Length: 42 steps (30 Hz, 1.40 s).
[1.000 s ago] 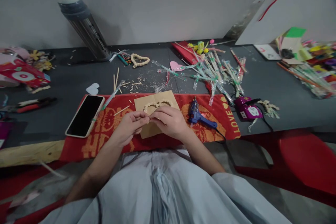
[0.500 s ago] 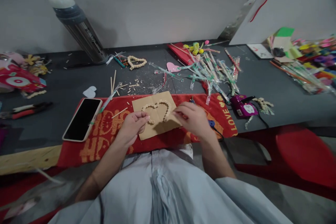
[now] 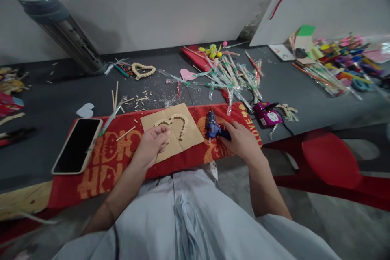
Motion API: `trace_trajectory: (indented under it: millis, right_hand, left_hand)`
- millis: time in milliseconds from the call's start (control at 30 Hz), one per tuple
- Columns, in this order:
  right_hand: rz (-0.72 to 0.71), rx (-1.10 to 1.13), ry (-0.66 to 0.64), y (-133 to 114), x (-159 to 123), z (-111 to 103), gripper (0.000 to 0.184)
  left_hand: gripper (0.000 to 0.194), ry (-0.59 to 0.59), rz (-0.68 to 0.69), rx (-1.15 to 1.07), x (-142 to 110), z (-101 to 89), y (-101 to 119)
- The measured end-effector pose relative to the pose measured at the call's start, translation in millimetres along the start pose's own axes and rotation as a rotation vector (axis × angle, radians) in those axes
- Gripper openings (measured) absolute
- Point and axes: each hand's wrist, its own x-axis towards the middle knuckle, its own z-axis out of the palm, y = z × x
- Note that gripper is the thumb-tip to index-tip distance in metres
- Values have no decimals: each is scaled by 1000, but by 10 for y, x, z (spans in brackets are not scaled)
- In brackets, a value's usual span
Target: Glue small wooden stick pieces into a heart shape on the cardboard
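My right hand closes around the handle of a blue glue gun that lies on a red towel. My left hand is curled in a pinch over the left edge of a brown cardboard piece; what it pinches is too small to name. On the cardboard sits a heart outline made of small beige pieces.
A black phone lies on the towel's left end. Wrapped sticks, a finished beige heart, a purple device and loose wooden sticks litter the dark table. A red stool stands at the right, a tower fan at the back left.
My right hand left the cardboard heart, moved right and took hold of the glue gun. The left hand stayed by the cardboard. The view swung to the right.
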Motion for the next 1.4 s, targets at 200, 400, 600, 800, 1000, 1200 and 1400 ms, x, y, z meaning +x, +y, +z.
trace_trajectory:
  millis: [200, 400, 600, 800, 1000, 1200, 1400]
  right_hand:
    - [-8, -30, -18, -44, 50, 22, 30]
    - [-7, 137, 93, 73, 27, 116, 36]
    - [136, 594, 295, 233, 46, 170, 39]
    - [317, 1071, 392, 28, 56, 81, 43]
    - [214, 1499, 230, -452, -79, -14, 48]
    - [47, 1656, 53, -749, -243, -117, 45]
    - [-26, 1646, 5, -836, -318, -116, 50]
  left_hand:
    - [33, -33, 4, 0, 9, 24, -42]
    - [37, -12, 11, -20, 41, 45, -49]
    - [38, 35, 56, -59, 102, 24, -65]
    - [39, 60, 123, -128, 131, 26, -77]
    - [37, 69, 202, -165, 69, 46, -25]
    - [30, 111, 265, -166, -26, 86, 47]
    - [20, 228, 343, -87, -101, 112, 57]
